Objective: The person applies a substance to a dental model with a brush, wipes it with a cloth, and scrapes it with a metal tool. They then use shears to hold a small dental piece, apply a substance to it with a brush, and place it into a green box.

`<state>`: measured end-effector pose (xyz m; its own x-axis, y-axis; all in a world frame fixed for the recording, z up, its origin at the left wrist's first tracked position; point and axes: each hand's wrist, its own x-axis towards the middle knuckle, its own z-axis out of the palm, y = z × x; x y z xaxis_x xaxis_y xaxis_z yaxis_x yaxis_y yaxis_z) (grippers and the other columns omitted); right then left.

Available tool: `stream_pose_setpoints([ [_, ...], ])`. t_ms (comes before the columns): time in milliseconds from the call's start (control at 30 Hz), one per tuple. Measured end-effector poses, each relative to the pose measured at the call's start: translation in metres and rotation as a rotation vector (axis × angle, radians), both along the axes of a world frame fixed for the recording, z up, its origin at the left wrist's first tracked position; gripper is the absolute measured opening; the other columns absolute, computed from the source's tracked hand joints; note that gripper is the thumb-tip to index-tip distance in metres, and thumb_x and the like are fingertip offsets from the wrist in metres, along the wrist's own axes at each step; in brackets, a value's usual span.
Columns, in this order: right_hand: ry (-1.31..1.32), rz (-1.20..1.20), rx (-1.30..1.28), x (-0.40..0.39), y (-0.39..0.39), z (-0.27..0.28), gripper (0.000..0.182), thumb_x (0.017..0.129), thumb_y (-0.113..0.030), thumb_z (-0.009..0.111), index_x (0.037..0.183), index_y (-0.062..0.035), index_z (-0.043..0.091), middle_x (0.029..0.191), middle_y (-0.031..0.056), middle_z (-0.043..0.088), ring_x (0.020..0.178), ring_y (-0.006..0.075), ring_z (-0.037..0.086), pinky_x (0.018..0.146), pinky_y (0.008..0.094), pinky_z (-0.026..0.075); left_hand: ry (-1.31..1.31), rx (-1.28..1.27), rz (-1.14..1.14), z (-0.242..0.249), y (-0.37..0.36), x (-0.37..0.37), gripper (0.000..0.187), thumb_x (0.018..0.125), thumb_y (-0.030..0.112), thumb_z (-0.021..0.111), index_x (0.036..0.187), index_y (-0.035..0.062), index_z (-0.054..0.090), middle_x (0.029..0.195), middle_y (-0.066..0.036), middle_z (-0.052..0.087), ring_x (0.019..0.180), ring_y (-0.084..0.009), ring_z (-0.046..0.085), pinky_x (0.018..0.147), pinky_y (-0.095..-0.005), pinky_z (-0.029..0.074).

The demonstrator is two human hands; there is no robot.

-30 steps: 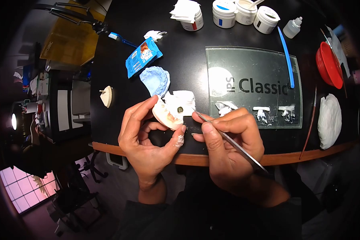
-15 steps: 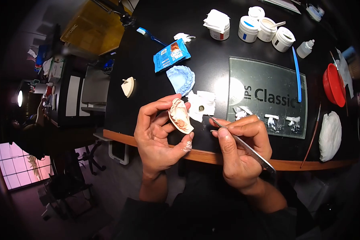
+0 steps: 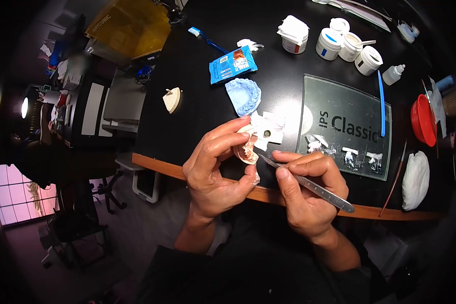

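Note:
My left hand (image 3: pixel 215 167) is closed around a cream and pinkish dental cast (image 3: pixel 247 153), its fingers over the far edge and the thumb below. White residue coats that thumb's tip. In my right hand (image 3: pixel 314 195) are metal tweezers (image 3: pixel 319 189), pinched between thumb and fingers, with the tips close beside the cast's right edge. Behind the cast lies a crumpled white tissue (image 3: pixel 274 133) with a small dark, ring-like piece (image 3: pixel 267 134) on it. A blue dental cast (image 3: pixel 244 96) rests just beyond my left fingers.
A glass slab (image 3: pixel 347 106) with white paste dabs lies right, a blue stick (image 3: pixel 381 104) across its edge. White jars (image 3: pixel 329 44), a dropper bottle (image 3: pixel 393 74) and a red bowl (image 3: pixel 423 120) stand around it. A blue packet (image 3: pixel 233 65) and cast segment (image 3: pixel 172 100) lie left.
The view has shifted, moving the table items rightward. My left hand has turned the cast so its inner side tilts differently, and the tweezer tips are now nearer to it.

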<state>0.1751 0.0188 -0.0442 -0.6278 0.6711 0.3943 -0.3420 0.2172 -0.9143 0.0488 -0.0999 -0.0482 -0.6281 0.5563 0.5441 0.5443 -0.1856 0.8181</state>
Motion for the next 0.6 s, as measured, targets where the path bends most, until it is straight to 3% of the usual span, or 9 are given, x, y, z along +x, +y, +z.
stream_pose_setpoints([
  [300, -0.012, -0.008, -0.001, 0.004, -0.001, 0.003, 0.018, 0.082, 0.007, 0.079, 0.084, 0.0022, 0.061, 0.080, 0.0153, 0.071, 0.078, 0.0240, 0.076, 0.068, 0.0315, 0.060, 0.024, -0.026, 0.067, -0.001, -0.004, -0.003, 0.056, 0.067, -0.010, 0.080, 0.120, -0.0051, 0.063, 0.129, -0.024, 0.064, 0.107, -0.0220, 0.071, 0.088, -0.0286, 0.061],
  [433, -0.154, 0.063, 0.260, 0.019, 0.015, 0.016, 0.018, 0.080, 0.007, 0.081, 0.089, 0.0034, 0.066, 0.080, 0.0155, 0.069, 0.070, 0.0227, 0.072, 0.062, 0.0314, 0.057, -0.053, -0.131, 0.095, 0.001, -0.018, -0.006, 0.075, 0.064, -0.011, 0.085, 0.132, -0.0058, 0.053, 0.135, -0.026, 0.059, 0.119, -0.0222, 0.064, 0.102, -0.0311, 0.053],
  [600, -0.234, 0.062, 0.674, 0.030, 0.042, 0.035, 0.025, 0.075, 0.005, 0.084, 0.095, 0.0018, 0.071, 0.080, 0.0117, 0.067, 0.075, 0.0279, 0.071, 0.066, 0.0359, 0.057, -0.070, -0.209, 0.168, 0.002, -0.018, -0.007, 0.072, 0.066, -0.007, 0.084, 0.132, -0.0056, 0.057, 0.126, -0.020, 0.064, 0.109, -0.0203, 0.066, 0.096, -0.0308, 0.053],
])
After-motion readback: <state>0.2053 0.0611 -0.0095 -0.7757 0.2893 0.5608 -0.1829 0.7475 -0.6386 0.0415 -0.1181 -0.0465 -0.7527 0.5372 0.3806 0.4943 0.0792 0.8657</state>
